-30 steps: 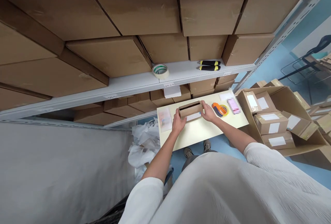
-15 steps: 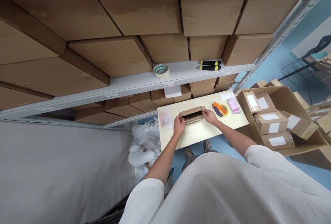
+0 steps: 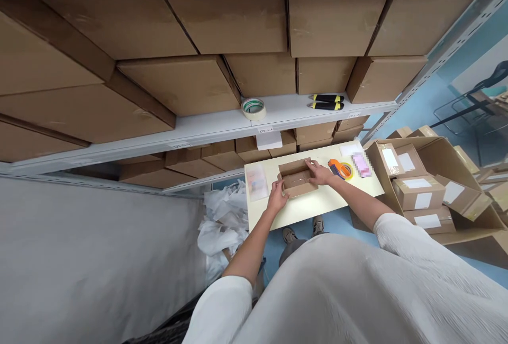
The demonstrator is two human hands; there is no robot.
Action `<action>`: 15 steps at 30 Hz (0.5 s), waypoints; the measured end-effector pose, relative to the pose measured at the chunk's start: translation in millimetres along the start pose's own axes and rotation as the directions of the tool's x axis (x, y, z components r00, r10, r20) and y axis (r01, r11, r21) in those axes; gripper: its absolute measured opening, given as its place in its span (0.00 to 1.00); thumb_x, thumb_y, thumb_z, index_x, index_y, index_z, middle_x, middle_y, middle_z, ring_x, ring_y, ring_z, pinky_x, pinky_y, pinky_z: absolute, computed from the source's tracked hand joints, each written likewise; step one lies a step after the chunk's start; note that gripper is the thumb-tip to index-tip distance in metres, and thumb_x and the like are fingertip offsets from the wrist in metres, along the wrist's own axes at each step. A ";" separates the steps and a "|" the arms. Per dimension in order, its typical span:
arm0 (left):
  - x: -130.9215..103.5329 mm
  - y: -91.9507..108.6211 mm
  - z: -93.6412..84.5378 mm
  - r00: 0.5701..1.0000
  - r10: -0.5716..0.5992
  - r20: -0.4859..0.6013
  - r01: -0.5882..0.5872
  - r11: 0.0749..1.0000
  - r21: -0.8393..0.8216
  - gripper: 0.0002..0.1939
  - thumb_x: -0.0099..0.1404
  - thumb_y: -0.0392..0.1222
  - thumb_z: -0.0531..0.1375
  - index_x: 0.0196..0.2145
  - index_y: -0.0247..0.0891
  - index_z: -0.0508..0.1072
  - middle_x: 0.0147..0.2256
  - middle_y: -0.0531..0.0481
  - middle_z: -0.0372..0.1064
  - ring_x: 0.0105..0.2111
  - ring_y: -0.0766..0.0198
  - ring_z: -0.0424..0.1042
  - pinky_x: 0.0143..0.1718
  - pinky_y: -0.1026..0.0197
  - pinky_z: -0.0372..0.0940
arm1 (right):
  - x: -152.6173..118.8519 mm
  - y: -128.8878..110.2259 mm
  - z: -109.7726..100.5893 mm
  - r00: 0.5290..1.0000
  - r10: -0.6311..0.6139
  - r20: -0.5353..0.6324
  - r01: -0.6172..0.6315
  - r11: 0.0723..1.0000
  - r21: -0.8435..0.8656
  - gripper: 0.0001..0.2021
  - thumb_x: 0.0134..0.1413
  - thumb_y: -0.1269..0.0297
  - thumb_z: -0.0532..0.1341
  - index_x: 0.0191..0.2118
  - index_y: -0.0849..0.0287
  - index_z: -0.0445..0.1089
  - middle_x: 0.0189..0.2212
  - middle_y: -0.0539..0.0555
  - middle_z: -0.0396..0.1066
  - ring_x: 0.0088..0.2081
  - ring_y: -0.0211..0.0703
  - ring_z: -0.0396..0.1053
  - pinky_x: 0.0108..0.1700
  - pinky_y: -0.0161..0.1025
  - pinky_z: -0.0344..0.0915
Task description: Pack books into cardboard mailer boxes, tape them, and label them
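Note:
A small cardboard box lies on the cream tabletop with its top open, and its inner bottom shows. At the box's left end, my left hand grips the wall with its fingers and thumb. My right hand holds the opposite end, its fingers bent over the edge. Just right of that hand lies an orange and blue tape dispenser with a yellow roll. A clear plastic packet lies left of the box.
Past the dispenser is a blurred pink item. A large carton of labelled boxes stands at right. The shelf ahead carries brown cartons, a tape roll and two black-yellow cutters. White plastic bags lie left of the table.
The box has opened out from a narrow slot to a wide rectangle, so its inside now shows. My hands have stayed at its two ends, shifting their grip a little.

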State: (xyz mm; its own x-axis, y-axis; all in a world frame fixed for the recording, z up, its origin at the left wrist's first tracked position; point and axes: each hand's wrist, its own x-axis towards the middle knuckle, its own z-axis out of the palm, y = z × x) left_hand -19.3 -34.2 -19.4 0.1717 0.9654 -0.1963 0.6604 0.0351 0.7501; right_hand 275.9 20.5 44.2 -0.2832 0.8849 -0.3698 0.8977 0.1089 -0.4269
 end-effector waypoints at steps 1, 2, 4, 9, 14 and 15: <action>1.0 0.3 0.2 1.000 -0.005 0.002 0.005 1.000 0.001 0.35 0.63 0.38 0.65 0.67 0.44 0.66 0.63 0.38 0.61 0.60 0.48 0.71 0.65 0.44 0.67 | 6.4 -0.6 0.7 1.000 0.018 0.024 -0.018 1.000 -0.010 0.56 0.56 0.50 0.72 0.82 0.47 0.41 0.79 0.66 0.45 0.67 0.70 0.66 0.62 0.56 0.70; 1.8 0.5 0.2 1.000 -0.008 0.004 0.008 1.000 0.001 0.36 0.63 0.38 0.65 0.68 0.44 0.65 0.63 0.39 0.61 0.60 0.48 0.71 0.65 0.44 0.67 | 12.7 -0.6 2.4 0.998 0.035 0.047 -0.035 0.999 -0.018 0.61 0.52 0.47 0.75 0.82 0.46 0.40 0.78 0.66 0.46 0.69 0.71 0.63 0.62 0.57 0.70; 2.7 0.7 -0.2 1.000 -0.008 0.006 0.008 1.000 -0.001 0.37 0.63 0.38 0.66 0.69 0.44 0.65 0.63 0.39 0.62 0.61 0.48 0.71 0.66 0.44 0.67 | 24.1 0.6 7.9 0.995 0.058 0.084 -0.056 0.998 -0.028 0.70 0.40 0.45 0.80 0.82 0.46 0.39 0.78 0.67 0.46 0.72 0.73 0.58 0.63 0.59 0.70; 0.9 -0.3 -0.6 1.000 0.000 -0.026 -0.002 0.999 -0.050 0.36 0.64 0.37 0.65 0.68 0.43 0.66 0.64 0.38 0.64 0.63 0.48 0.70 0.68 0.44 0.66 | 41.3 6.1 20.7 0.994 0.044 0.097 -0.038 0.998 -0.059 0.72 0.29 0.50 0.84 0.79 0.47 0.46 0.77 0.69 0.44 0.72 0.72 0.57 0.62 0.59 0.71; 5.1 -19.0 -14.7 0.983 -0.039 -0.178 0.008 0.985 -0.171 0.24 0.70 0.38 0.60 0.62 0.42 0.70 0.59 0.39 0.72 0.59 0.51 0.75 0.64 0.46 0.69 | 39.9 5.2 17.6 0.995 0.015 0.097 -0.005 0.995 -0.100 0.65 0.33 0.51 0.83 0.77 0.47 0.52 0.76 0.66 0.49 0.69 0.71 0.60 0.60 0.56 0.72; 8.1 -26.4 -21.3 0.972 -0.077 -0.220 0.039 0.985 -0.171 0.21 0.71 0.38 0.58 0.60 0.41 0.71 0.57 0.38 0.74 0.57 0.52 0.77 0.62 0.47 0.70 | 38.4 3.9 16.1 0.995 0.011 0.099 0.000 0.994 -0.111 0.64 0.34 0.51 0.83 0.77 0.47 0.52 0.76 0.66 0.50 0.68 0.70 0.60 0.60 0.56 0.72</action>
State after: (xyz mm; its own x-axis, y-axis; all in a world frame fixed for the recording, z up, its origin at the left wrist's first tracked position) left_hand -50.9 -21.8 -27.4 -0.0447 0.9930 -0.1091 0.5322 0.1161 0.8386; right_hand 263.1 47.6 15.0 -0.3051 0.8369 -0.4543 0.9296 0.1583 -0.3328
